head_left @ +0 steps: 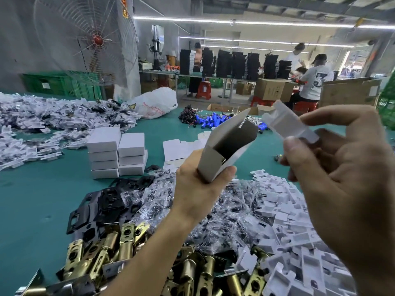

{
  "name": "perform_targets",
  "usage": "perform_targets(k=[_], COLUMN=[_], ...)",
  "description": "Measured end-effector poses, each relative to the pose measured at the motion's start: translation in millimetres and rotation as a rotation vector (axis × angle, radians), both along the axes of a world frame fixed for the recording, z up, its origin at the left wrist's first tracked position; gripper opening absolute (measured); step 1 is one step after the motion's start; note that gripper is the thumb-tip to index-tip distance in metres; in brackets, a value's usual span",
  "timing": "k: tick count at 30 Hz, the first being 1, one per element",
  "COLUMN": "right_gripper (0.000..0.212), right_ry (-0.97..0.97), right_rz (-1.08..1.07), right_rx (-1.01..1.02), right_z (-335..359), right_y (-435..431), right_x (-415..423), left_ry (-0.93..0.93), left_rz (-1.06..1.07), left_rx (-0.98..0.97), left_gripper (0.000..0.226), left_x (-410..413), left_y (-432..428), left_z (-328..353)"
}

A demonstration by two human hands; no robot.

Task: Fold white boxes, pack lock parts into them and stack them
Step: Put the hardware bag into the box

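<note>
Teal tabletop [32,195] is sprawling under everything, brass latches [111,248] and bagged screws [213,201] heaping below both grips. Stack of finished boxes [116,152] is sitting left of the left grip [198,184]. That left grip is curling thumb and fingers round the low end of the white box [229,144], mouth gaping toward the right grip [342,180], which is pinching a white insert [288,122] just beside it. Keeping that mouth square and feeding the insert in straight is probably going to matter.
</note>
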State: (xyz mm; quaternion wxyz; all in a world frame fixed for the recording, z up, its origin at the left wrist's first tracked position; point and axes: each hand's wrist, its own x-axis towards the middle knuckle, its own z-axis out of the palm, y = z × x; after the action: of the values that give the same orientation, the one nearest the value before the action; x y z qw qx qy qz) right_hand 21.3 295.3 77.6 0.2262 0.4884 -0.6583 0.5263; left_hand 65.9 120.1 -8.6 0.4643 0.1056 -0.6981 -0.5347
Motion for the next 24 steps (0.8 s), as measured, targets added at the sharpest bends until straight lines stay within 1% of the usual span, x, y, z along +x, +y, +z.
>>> perform_targets(k=[1,4,7,11,14,17,19,21,24], right_gripper=[0.020,0.018,0.021,0.024,0.025,0.029,0.033,0.029,0.018], right_ry=[0.023,0.098,0.094,0.037,0.047,0.078,0.068,0.053,0.105], right_rz=[-0.022,-0.052,-0.094,-0.142,-0.153,-0.159,-0.186,-0.220,-0.257], right_rx=[-0.007,0.040,0.057,0.020,0.009,0.008,0.014,-0.003,-0.031], right_z=[0,-3,-6,-10,-11,-11,-11,-12,-15], right_y=[1,1,-2,-5,-10,-13,-13,-12,-13], right_x=[-3,-7,-10,-13,-13,-12,-13,-16,-19], left_ry=[-0.023,-0.041,-0.048,-0.036,-0.043,-0.051,-0.033,-0.027,-0.040], left_rz=[0.020,0.051,0.056,0.044,0.056,0.066,0.062,0.059,0.034], left_rx=[-0.012,-0.050,-0.125,-0.214,-0.293,-0.307,-0.324,-0.355,-0.401], left_gripper=[0.023,0.015,0.027,0.033,0.036,0.033,0.039,0.043,0.033], left_x=[0,0,0,1,1,1,1,1,1], left_y=[0,-1,0,2,3,2,3,2,4], left_z=[-1,-1,1,2,2,1,2,2,1])
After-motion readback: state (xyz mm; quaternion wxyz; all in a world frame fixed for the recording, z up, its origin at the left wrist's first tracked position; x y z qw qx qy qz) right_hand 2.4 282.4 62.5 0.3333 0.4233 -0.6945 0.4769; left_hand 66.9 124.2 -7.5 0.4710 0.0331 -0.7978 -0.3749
